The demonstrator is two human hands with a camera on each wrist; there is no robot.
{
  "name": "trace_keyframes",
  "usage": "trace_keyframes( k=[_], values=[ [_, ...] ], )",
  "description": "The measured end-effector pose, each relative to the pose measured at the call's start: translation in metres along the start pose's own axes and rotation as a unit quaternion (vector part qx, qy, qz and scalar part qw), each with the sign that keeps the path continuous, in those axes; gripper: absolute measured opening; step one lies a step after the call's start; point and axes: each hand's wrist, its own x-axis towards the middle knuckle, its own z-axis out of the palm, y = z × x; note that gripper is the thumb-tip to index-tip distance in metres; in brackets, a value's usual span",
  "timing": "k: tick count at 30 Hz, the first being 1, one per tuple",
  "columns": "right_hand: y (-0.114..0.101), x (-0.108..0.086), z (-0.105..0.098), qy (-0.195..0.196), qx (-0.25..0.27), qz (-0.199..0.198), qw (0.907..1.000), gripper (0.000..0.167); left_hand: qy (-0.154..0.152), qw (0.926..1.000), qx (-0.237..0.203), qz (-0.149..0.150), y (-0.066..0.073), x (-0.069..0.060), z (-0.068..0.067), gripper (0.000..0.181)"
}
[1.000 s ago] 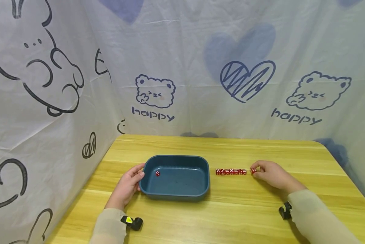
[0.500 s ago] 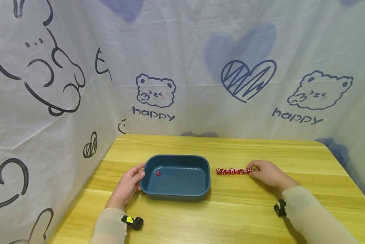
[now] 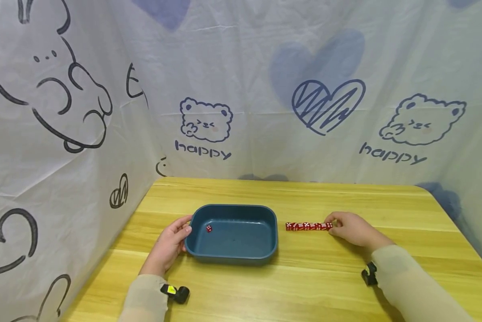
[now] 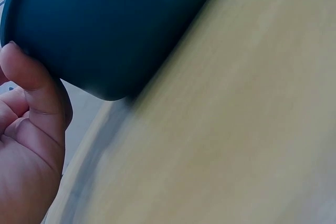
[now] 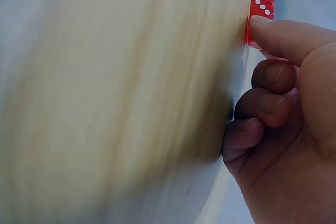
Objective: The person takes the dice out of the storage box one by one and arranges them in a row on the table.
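A dark teal rectangular box (image 3: pixel 233 258) stands on the table, and one red die (image 3: pixel 209 229) lies inside it near the left wall. My left hand (image 3: pixel 166 245) holds the box's left end, its thumb at the rim, as the left wrist view also shows on the box wall (image 4: pixel 115 30). To the right of the box runs a straight row of red dice (image 3: pixel 305 226) with white pips. At the row's right end my right hand (image 3: pixel 354 229) pinches the last die (image 3: pixel 330 226) between thumb and finger. That die touches its neighbour. In the right wrist view the other fingers (image 5: pixel 269 103) are curled below the thumb.
The wood-grain table (image 3: pixel 297 286) ends at a patterned white cloth (image 3: pixel 261 89) at the back and sides. A small black camera (image 3: pixel 176 294) sits on the left wrist, another black camera (image 3: pixel 369 274) on the right.
My right hand has moved left with the die, closing the gap to the row; over the last half second it stays there. The left hand and box keep their place.
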Motion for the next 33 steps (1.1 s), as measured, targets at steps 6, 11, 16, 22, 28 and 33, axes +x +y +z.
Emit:
trace_keyframes(
  k=[6, 11, 16, 22, 28, 33],
  values=[
    [0.0003, 0.0002, 0.0012, -0.005, -0.002, 0.006, 1.0, 0.025, 0.001, 1.0, 0.001, -0.002, -0.0004, 0.0003, 0.0001, 0.046],
    [-0.0017, -0.0008, 0.0012, -0.005, -0.001, 0.007, 1.0, 0.027, 0.001, 1.0, 0.003, -0.002, -0.0016, 0.0008, -0.0002, 0.047],
    [-0.0042, -0.0032, -0.0006, 0.001, 0.009, 0.007, 0.9999, 0.029, 0.002, 1.0, -0.002, -0.005, -0.0014, 0.0006, 0.0002, 0.047],
    [-0.0045, -0.0049, -0.0027, 0.005, 0.014, -0.001, 0.9999, 0.03, 0.005, 1.0, -0.005, -0.005, -0.0007, 0.0007, 0.0009, 0.046],
    [-0.0063, -0.0048, -0.0044, 0.007, 0.016, 0.002, 0.9998, 0.03, 0.005, 1.0, -0.005, -0.005, -0.0013, 0.001, 0.0005, 0.046],
    [-0.0091, -0.0046, -0.0032, 0.015, 0.015, -0.001, 0.9998, 0.029, 0.005, 1.0, -0.004, -0.006, -0.001, 0.0011, 0.0005, 0.046]
  ],
)
